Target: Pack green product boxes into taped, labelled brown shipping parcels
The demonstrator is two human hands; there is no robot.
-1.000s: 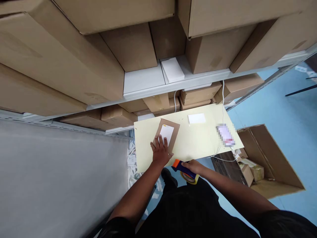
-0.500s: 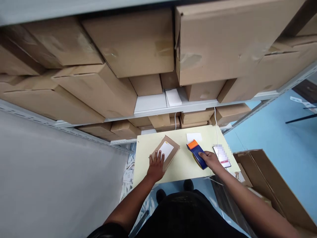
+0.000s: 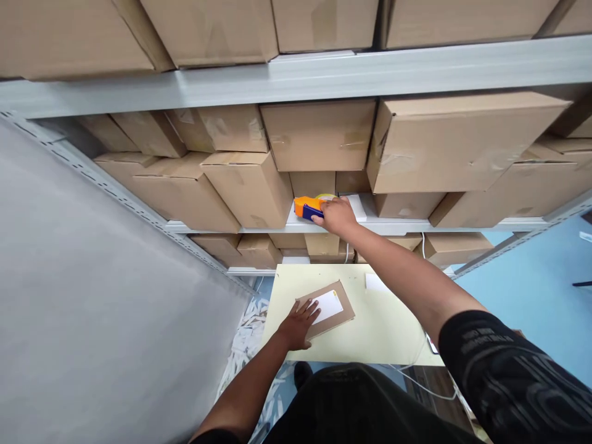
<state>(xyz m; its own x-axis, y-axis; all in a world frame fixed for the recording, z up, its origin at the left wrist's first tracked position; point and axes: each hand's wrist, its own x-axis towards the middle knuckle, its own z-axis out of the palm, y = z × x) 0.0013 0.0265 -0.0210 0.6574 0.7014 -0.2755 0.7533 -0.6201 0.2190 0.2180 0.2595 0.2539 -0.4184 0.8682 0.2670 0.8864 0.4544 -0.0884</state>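
My right hand (image 3: 338, 216) is closed around an orange and dark blue tape dispenser (image 3: 308, 208), at the shelf (image 3: 388, 226) just above the table. Part of a yellow roll shows behind my fingers. Whether the dispenser rests on the shelf or hangs just over it, I cannot tell. My left hand (image 3: 298, 324) lies flat with its fingers spread on a thin cardboard piece (image 3: 345, 313) on the pale yellow table (image 3: 370, 339). A white label-like sheet (image 3: 329, 306) with a small yellow mark lies on the cardboard, partly under my fingers.
Cardboard boxes (image 3: 319, 135) fill the shelves ahead; one large box (image 3: 462, 145) juts out at right. A white block (image 3: 357, 208) sits beside my right hand. White paper (image 3: 375, 282) lies on the table, and a cable (image 3: 430, 391) hangs at its front. Paper scraps (image 3: 250, 327) cover the floor at left.
My right hand has carried the tape dispenser from above the table up and forward to the shelf. My left hand stays on the cardboard. The view has tilted upward.
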